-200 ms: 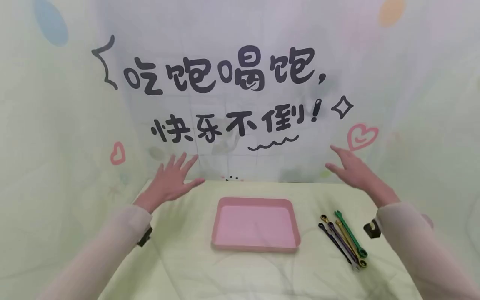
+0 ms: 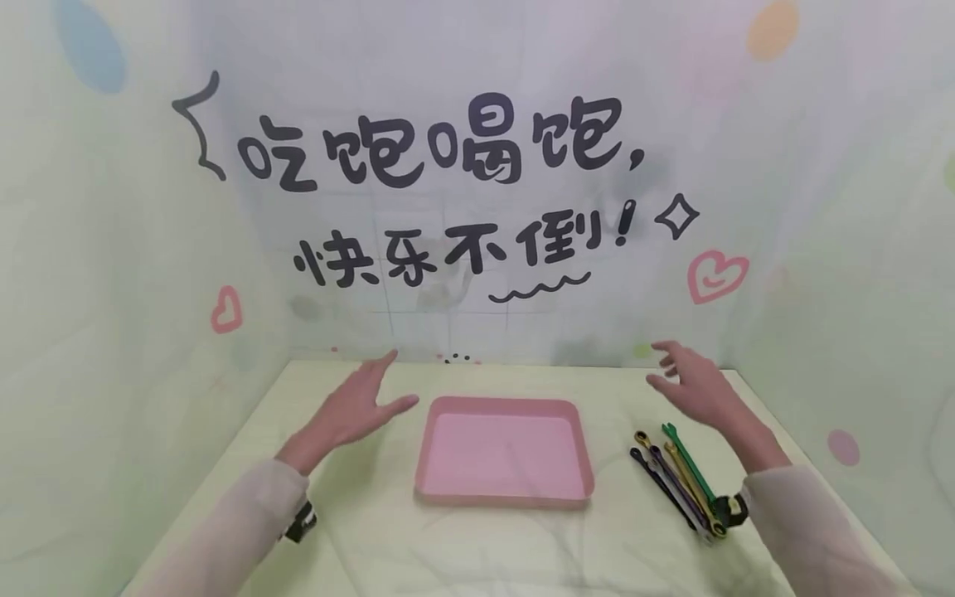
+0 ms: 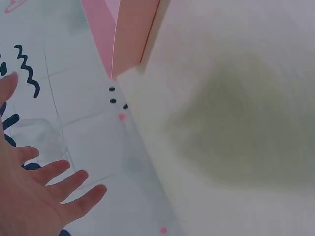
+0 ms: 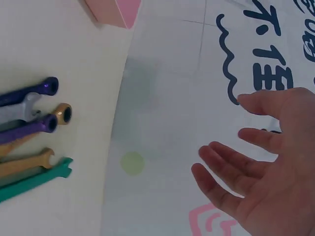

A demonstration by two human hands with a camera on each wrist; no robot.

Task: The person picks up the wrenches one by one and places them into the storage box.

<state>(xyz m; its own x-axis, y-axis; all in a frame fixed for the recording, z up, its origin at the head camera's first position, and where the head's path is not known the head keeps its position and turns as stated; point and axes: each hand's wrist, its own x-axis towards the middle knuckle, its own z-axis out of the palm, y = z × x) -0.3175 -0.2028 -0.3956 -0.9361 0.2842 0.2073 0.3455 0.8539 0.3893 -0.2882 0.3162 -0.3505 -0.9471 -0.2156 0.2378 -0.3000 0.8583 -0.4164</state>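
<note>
A pink rectangular tray lies on the table, nothing in it. To its right, several wrenches in green, gold, purple and black lie bunched side by side; the green wrench is outermost. My left hand is held above the table left of the tray, thumb and fingers spread and holding nothing. Over the area behind the wrenches hovers my right hand, its fingers loosely bent and nothing in them. The right wrist view shows ring ends and open jaws of the wrenches, including a purple wrench.
Behind the table hangs a pale backdrop with large dark lettering and pink hearts. Similar printed sheets close off the left and right sides. A small dark device sits at the left wrist, another at the right.
Both hands have come down toward the table, the left also slightly rightward. The right fingers are a little more bent. The tray and wrenches lie as before.
</note>
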